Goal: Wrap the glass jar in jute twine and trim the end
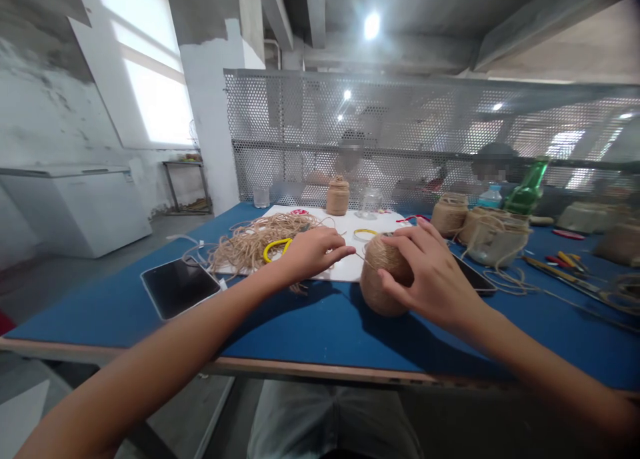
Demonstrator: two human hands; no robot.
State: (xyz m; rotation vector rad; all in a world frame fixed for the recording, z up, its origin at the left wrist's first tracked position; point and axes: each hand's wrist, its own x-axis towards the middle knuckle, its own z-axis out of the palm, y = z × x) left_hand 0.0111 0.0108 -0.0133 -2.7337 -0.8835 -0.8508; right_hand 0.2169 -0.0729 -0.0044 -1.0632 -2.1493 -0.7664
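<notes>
My right hand [425, 272] is wrapped round the side of a twine-wrapped jar [383, 289], which tilts on the blue table near its front edge. A short strand of twine [361, 256] runs from the jar to my left hand [320, 251], whose thumb and forefinger are pinched on it. Behind my left hand lies a loose heap of twine [245, 246], with yellow-handled scissors [273, 249] partly in it; my hand hides some of both. A yellow-rimmed ring [365, 234] rests on the white board just behind the jar.
A black-screened tablet [183, 287] lies at left. At the back stand a wrapped jar [338, 196] and a glass jar [370, 202]. More jars [450, 212], a green bottle [527, 189] and tools [570, 262] crowd the right. Behind a perforated metal screen [300, 119] sit other people.
</notes>
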